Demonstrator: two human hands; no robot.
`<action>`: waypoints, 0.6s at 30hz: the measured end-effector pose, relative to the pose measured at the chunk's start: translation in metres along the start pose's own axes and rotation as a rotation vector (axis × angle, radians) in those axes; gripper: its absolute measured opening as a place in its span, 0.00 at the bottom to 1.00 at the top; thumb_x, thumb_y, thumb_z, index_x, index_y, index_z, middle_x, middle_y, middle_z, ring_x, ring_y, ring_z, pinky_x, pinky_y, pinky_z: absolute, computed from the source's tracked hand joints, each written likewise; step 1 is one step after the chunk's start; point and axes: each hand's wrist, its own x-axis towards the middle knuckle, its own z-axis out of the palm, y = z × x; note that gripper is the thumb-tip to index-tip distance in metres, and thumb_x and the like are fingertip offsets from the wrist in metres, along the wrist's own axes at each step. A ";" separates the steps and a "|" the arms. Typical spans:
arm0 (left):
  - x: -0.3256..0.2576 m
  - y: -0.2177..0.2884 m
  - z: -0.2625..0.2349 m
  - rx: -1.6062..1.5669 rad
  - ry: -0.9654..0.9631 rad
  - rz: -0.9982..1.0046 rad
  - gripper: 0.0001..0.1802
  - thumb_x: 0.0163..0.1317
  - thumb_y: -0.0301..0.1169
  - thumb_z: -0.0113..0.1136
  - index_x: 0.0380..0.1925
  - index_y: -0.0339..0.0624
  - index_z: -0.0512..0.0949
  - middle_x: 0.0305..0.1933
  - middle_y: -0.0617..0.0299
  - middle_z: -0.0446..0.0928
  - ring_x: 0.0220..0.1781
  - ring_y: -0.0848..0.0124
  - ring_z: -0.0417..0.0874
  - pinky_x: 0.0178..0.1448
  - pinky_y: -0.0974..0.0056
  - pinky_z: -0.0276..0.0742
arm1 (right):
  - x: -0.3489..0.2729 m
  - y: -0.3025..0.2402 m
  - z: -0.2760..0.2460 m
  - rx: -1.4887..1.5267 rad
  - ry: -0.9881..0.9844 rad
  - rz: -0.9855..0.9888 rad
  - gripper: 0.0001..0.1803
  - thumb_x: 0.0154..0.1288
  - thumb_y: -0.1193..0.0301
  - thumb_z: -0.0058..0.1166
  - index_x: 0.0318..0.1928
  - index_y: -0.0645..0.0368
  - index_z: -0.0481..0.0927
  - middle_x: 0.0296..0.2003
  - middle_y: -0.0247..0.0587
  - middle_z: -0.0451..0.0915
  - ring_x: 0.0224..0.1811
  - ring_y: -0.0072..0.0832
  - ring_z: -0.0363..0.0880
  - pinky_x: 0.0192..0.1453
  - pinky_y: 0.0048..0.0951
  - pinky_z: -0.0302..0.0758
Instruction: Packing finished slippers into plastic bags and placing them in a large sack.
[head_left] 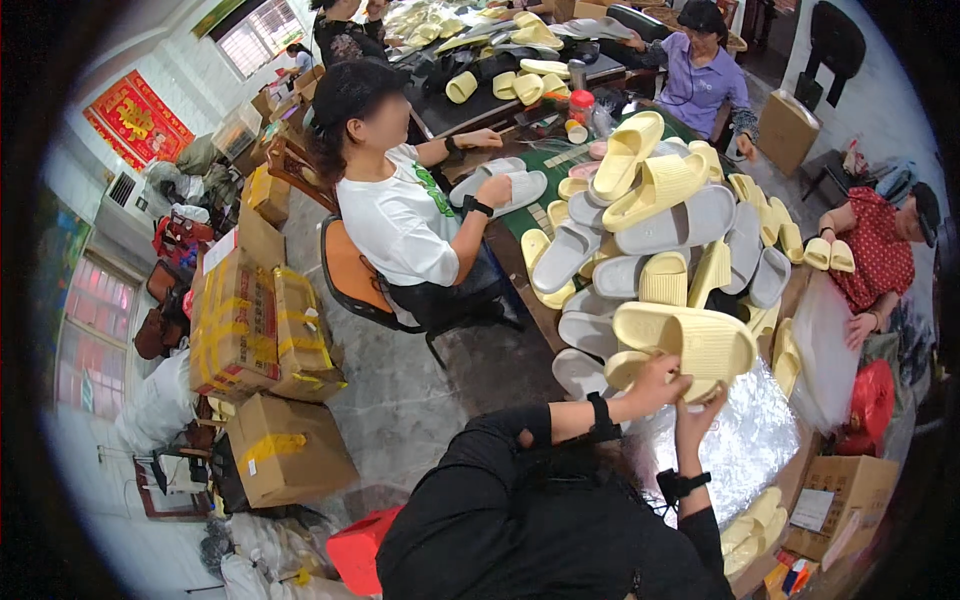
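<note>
A pale yellow slide slipper [690,345] is up in front of me, its ribbed strap toward the right. My left hand [655,386] is closed on its near edge, fingers curled in. Close beside it, my right hand [702,412] grips the lower edge below the strap. Another bit of yellow slipper [624,369] shows just left of my left hand; whether I hold that too, I cannot tell. Beneath my hands lies a shiny silver sheet [740,435]. Beyond the held slipper rises a heap of yellow and grey slippers [670,222].
A co-worker in a white shirt [390,210] handles grey slippers [512,186] on the left. One in red [872,240] is on the right, another in purple [705,85] farther back. Cardboard boxes [285,450] stack at left; another box [842,505] stands near right.
</note>
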 end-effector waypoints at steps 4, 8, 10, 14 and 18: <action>-0.008 0.026 0.040 -0.231 -0.149 0.011 0.15 0.55 0.33 0.57 0.38 0.33 0.74 0.37 0.54 0.74 0.41 0.65 0.71 0.46 0.64 0.68 | -0.009 -0.010 -0.052 -0.042 0.201 -0.079 0.41 0.49 0.73 0.61 0.62 0.65 0.52 0.57 0.49 0.58 0.61 0.36 0.55 0.66 0.35 0.50; -0.021 0.024 0.088 -0.401 -0.298 -0.300 0.13 0.61 0.33 0.51 0.38 0.32 0.72 0.32 0.60 0.75 0.32 0.77 0.72 0.36 0.72 0.68 | -0.017 -0.004 -0.112 -0.477 0.255 -0.111 0.35 0.45 0.78 0.56 0.58 0.62 0.61 0.57 0.51 0.62 0.60 0.43 0.59 0.64 0.40 0.54; -0.026 0.005 0.118 -0.452 -0.338 -0.347 0.13 0.60 0.33 0.51 0.36 0.32 0.73 0.30 0.60 0.75 0.30 0.76 0.72 0.35 0.70 0.69 | -0.026 0.006 -0.144 -0.711 0.197 -0.126 0.31 0.43 0.74 0.55 0.54 0.61 0.66 0.53 0.53 0.66 0.58 0.48 0.61 0.62 0.43 0.56; -0.044 -0.021 0.168 -0.581 -0.458 -0.550 0.13 0.60 0.34 0.50 0.28 0.34 0.74 0.26 0.63 0.73 0.27 0.76 0.71 0.32 0.68 0.67 | -0.047 0.025 -0.202 -0.833 0.110 -0.082 0.28 0.45 0.69 0.55 0.51 0.60 0.68 0.49 0.55 0.69 0.54 0.48 0.64 0.59 0.44 0.58; -0.055 -0.005 0.183 -0.521 -0.733 -0.504 0.12 0.64 0.33 0.46 0.35 0.34 0.74 0.31 0.63 0.73 0.32 0.76 0.71 0.39 0.72 0.69 | -0.057 0.039 -0.238 -0.793 0.059 -0.019 0.26 0.45 0.70 0.54 0.49 0.60 0.71 0.48 0.54 0.70 0.55 0.47 0.64 0.60 0.47 0.57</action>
